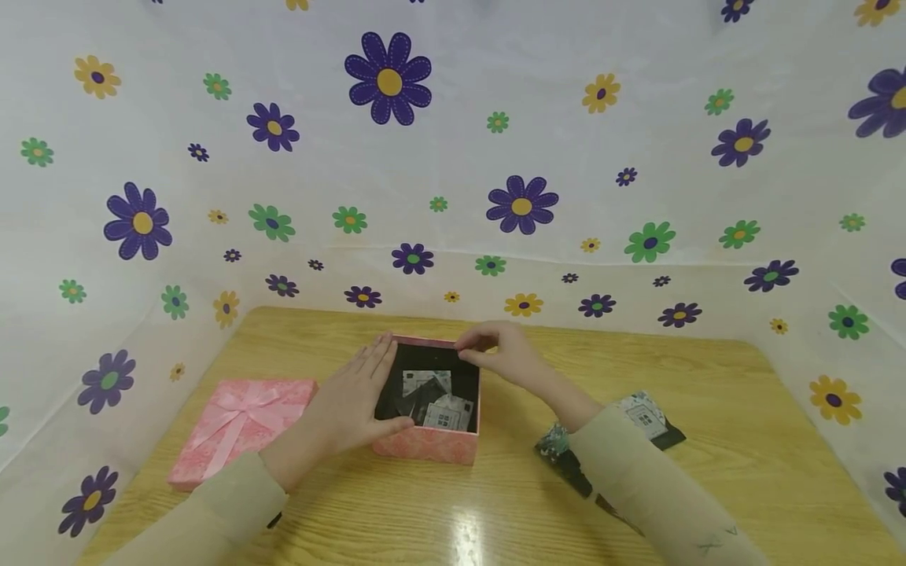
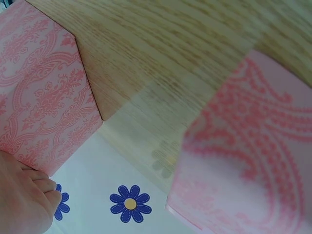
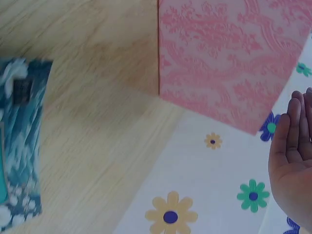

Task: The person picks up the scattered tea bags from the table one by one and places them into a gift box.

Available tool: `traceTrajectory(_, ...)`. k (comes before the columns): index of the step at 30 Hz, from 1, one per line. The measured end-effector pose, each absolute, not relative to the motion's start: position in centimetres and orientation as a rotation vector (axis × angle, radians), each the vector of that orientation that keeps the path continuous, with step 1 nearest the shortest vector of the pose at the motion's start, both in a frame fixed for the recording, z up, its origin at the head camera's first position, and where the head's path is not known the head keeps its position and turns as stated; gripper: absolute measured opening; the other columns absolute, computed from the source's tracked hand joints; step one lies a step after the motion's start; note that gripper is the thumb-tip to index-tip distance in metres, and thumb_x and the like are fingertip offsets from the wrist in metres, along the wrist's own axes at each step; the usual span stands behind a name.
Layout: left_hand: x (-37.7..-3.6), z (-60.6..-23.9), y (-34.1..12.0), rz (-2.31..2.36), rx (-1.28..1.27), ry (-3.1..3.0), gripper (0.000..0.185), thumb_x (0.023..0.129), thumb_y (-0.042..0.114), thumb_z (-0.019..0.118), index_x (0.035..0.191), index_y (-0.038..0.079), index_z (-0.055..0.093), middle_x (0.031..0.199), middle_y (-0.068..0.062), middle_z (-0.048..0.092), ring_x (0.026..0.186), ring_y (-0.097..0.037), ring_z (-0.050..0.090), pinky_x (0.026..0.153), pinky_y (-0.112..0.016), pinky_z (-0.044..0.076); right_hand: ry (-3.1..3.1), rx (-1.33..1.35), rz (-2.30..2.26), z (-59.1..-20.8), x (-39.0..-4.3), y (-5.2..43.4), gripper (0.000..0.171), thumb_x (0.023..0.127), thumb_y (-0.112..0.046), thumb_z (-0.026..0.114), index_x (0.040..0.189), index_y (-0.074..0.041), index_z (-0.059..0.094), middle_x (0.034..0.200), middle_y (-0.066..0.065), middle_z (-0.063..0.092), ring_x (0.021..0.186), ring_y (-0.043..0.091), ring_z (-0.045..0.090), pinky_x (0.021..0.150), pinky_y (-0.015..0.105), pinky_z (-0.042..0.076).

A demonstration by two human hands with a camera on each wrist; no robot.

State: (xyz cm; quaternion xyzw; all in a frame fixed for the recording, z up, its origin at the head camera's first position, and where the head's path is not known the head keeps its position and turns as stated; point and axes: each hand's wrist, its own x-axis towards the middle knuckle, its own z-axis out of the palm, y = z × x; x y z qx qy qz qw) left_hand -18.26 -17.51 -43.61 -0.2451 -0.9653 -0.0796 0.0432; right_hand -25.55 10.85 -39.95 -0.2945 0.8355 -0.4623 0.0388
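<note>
Box [image 1: 425, 448]: standing upright on the desk [image 1: 743, 487], in front of the person, lid off. The outer walls are pink, with a raised-looking scroll and flower pattern in deeper pink; edges straight, corners square, with no damage that I can make out from here. The inside is black. On its floor lie a pale packet [image 1: 427, 382] towards the back, a second pale packet [image 1: 449, 413] at the near right with a small dark printed motif, and some dark material between them, its outline hard to make out.

Left hand [image 1: 354, 389]: laid along the box's left side, fingers straight and close together, tips at the far left corner, thumb spread out to the near rim; nothing enclosed in the grasp. Right hand [image 1: 506, 354]: at the far right corner, fingers bent, thumb close beneath them; whether they pinch the rim I cannot tell.

Lid [image 1: 279, 413]: pink, on the desk to the left of the box, well apart from the right hand, topped by a pink ribbon bow [image 1: 248, 413].

Right of the box: further packets [image 1: 644, 415], dark and pale, partly covered by the right sleeve [image 1: 658, 479]
</note>
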Motion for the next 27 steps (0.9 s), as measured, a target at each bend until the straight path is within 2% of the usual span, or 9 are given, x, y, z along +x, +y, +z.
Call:
traceTrajectory(7, -18.3, -43.8, -17.5, -0.218, -0.753, -2.951, 0.114, 0.093, 0.074, 0.061, 0.167, -0.004, 0.022, 0.178, -0.019, 0.015, 0.165, -0.038, 0.02, 0.134, -0.05, 0.025, 2.659, -0.883, -1.405, -39.1, -25.5, 14.2, 0.011, 0.097, -0.002, 0.075, 0.106, 0.002, 0.081, 0.104, 0.019, 0.081, 0.087, 0.024, 0.077, 0.08, 0.027, 0.064)
traceTrajectory(11, -18.3, -43.7, -17.4, -0.223, -0.751, -2.949, 0.114, 0.093, 0.074, 0.061, 0.166, -0.004, 0.022, 0.177, -0.019, 0.016, 0.165, -0.039, 0.021, 0.134, -0.05, 0.026, 2.702, -0.823, -1.379, -38.8, -25.4, 16.3, 0.012, 0.098, -0.001, 0.074, 0.107, 0.001, 0.08, 0.105, 0.019, 0.081, 0.089, 0.024, 0.077, 0.08, 0.026, 0.063)
traceTrajectory(14, -18.3, -43.6, -17.4, -0.232, -0.745, -2.947, 0.113, 0.093, 0.072, 0.063, 0.166, -0.004, 0.023, 0.177, -0.02, 0.017, 0.165, -0.039, 0.021, 0.133, -0.051, 0.026, 2.725, -0.784, -1.368, -38.7, -25.4, 17.7, 0.012, 0.098, -0.002, 0.074, 0.108, 0.002, 0.08, 0.106, 0.02, 0.08, 0.088, 0.018, 0.076, 0.081, 0.026, 0.063)
traceTrajectory(21, -18.2, -43.5, -17.4, -0.243, -0.75, -2.941, 0.112, 0.092, 0.068, 0.066, 0.166, -0.005, 0.024, 0.177, -0.021, 0.018, 0.165, -0.039, 0.019, 0.133, -0.052, 0.027, 2.784, -0.709, -1.326, -38.9, -25.1, 21.3, 0.014, 0.098, -0.002, 0.074, 0.11, 0.003, 0.079, 0.107, 0.02, 0.08, 0.085, -0.001, 0.071, 0.078, 0.018, 0.06)
traceTrajectory(27, -18.3, -43.6, -17.4, -0.234, -0.756, -2.942, 0.112, 0.093, 0.07, 0.064, 0.166, -0.005, 0.024, 0.177, -0.02, 0.017, 0.165, -0.039, 0.018, 0.134, -0.05, 0.025, 2.819, -0.659, -1.327, -39.2, -24.5, 24.1, 0.016, 0.099, -0.003, 0.073, 0.113, 0.005, 0.077, 0.11, 0.023, 0.079, 0.086, -0.009, 0.066, 0.079, 0.016, 0.059)
